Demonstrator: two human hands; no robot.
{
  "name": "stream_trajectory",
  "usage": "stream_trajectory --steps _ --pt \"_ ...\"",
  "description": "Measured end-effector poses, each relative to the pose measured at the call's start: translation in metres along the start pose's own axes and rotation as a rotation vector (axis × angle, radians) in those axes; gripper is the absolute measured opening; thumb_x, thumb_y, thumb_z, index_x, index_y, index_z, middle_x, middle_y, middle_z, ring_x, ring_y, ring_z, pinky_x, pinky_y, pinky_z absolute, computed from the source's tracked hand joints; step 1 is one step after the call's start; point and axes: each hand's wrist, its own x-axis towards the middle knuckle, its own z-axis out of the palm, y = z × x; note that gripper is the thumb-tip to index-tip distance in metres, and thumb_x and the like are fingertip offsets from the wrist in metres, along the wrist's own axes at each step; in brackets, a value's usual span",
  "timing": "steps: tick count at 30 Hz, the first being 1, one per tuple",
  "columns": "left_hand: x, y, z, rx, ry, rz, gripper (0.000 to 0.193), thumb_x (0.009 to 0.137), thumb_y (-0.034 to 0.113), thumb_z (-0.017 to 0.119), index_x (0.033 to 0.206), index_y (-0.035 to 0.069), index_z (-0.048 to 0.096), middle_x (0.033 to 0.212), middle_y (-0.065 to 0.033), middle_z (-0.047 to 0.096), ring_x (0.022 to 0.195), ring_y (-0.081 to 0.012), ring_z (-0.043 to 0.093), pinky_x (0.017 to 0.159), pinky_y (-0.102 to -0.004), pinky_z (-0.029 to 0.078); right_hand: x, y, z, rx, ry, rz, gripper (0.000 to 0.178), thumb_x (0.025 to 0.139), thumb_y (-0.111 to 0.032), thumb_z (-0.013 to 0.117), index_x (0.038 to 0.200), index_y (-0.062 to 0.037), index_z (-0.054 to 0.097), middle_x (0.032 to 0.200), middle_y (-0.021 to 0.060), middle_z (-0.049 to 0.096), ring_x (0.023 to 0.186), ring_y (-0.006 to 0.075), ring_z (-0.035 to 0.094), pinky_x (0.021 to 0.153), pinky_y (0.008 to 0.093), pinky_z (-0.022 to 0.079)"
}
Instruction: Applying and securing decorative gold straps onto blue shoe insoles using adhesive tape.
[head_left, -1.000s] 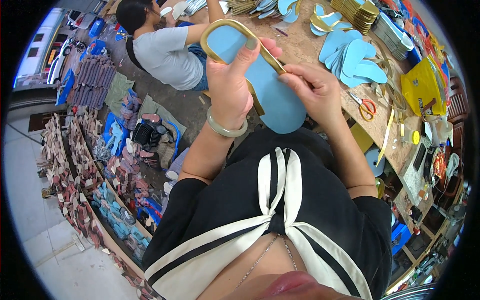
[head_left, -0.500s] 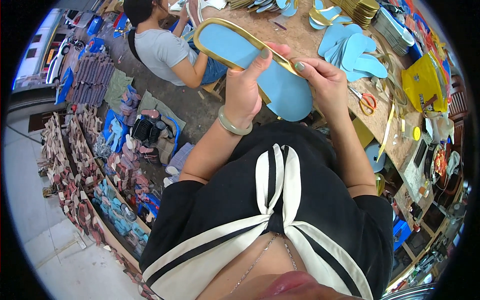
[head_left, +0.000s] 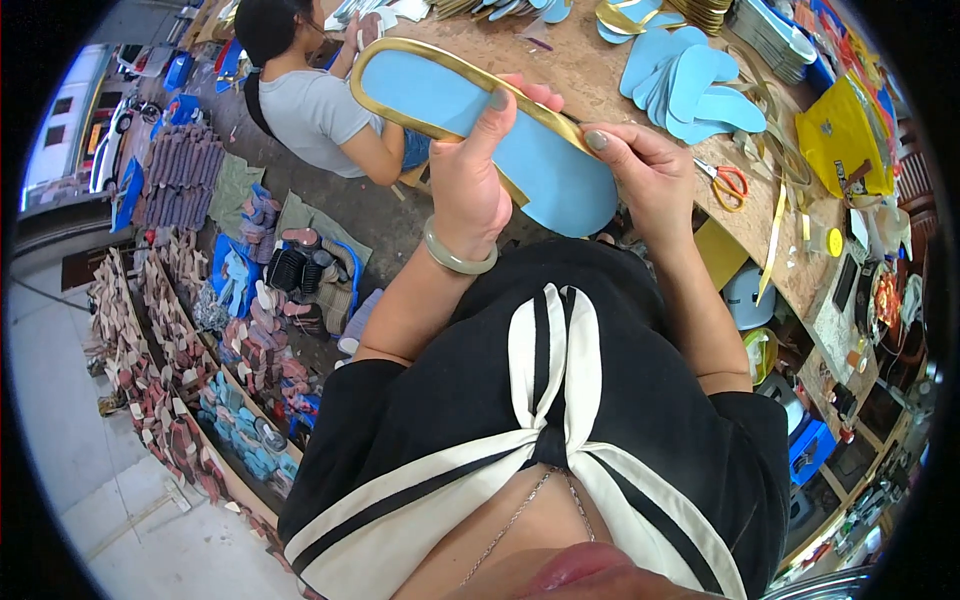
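A light blue shoe insole (head_left: 565,190) is held up in front of me, tilted down to the right. A gold edging strip (head_left: 440,62) lines its far end and part of both sides; the rounded end nearest me shows bare blue. My left hand (head_left: 468,185) is closed round the middle of the insole, thumb on top along the gold border and fingers behind. At the far right side, my right hand (head_left: 650,170) pinches the gold strip at the insole's edge between thumb and fingers. The fingertips hide part of the strip.
On the wooden table (head_left: 590,70) lie fanned blue insoles (head_left: 690,85), orange-handled scissors (head_left: 727,185), loose strips (head_left: 775,225) and a yellow bag (head_left: 845,140). A co-worker in a grey shirt (head_left: 310,110) sits at the left. Shoe parts (head_left: 170,350) fill racks beyond.
The insole and my left hand have shifted slightly left in the picture. My right pinch stays at the edge, and more of the strip's side lies between the hands.
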Motion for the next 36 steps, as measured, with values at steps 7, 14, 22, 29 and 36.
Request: stream_trajectory --steps 7,14,22,29,36 --pt "0.005 -0.005 0.015 -0.015 -0.018 -0.009 0.034 0.090 0.021 0.059 0.110 -0.004 0.050 0.096 -0.0170 0.063 0.091 -0.0266 0.064 0.078 -0.0369 0.053 -0.002 -0.007 -0.012 0.073 0.053 0.062 0.017 0.085 -0.013 0.065 0.094 0.0011 0.069 0.080 0.0012 0.066 0.070 0.0047 0.057 0.063 0.0188 0.047" --pt "0.008 -0.016 0.035 -0.010 -0.053 0.014 0.031 0.090 0.018 0.059 0.110 -0.005 0.051 0.095 -0.0168 0.064 0.088 -0.0245 0.064 0.076 -0.0347 0.053 -0.008 -0.010 -0.029 -0.015 0.145 0.019 0.017 0.085 -0.014 0.065 0.094 0.0000 0.070 0.079 0.0012 0.067 0.070 0.0045 0.057 0.062 0.0186 0.046" --pt "0.015 -0.043 0.047 0.063 -0.140 -0.055 0.024 0.090 0.014 0.059 0.106 -0.003 0.056 0.092 -0.0132 0.066 0.086 -0.0174 0.062 0.078 -0.0293 0.050 0.000 0.010 -0.056 -0.383 0.123 -0.202 0.020 0.084 -0.019 0.065 0.090 -0.0004 0.069 0.068 0.0050 0.063 0.061 0.0083 0.055 0.056 0.0230 0.044" --pt "0.030 -0.069 0.044 0.234 -0.214 -0.070 0.022 0.087 0.005 0.059 0.108 -0.003 0.057 0.092 -0.0109 0.066 0.086 -0.0162 0.063 0.081 -0.0283 0.049 0.031 0.001 -0.068 -0.607 -0.034 0.279 0.025 0.081 -0.024 0.069 0.085 0.0003 0.068 0.067 0.0032 0.062 0.058 0.0071 0.053 0.052 0.0237 0.044" --pt "0.078 -0.076 0.018 0.047 -0.661 -0.302 0.040 0.092 0.015 0.052 0.126 -0.004 0.044 0.125 -0.0159 0.053 0.114 -0.0229 0.052 0.097 -0.0356 0.043 0.043 0.039 -0.087 -0.002 -0.023 0.284 0.020 0.082 -0.019 0.067 0.090 -0.0003 0.070 0.078 -0.0005 0.065 0.069 0.0052 0.055 0.064 0.0206 0.044"
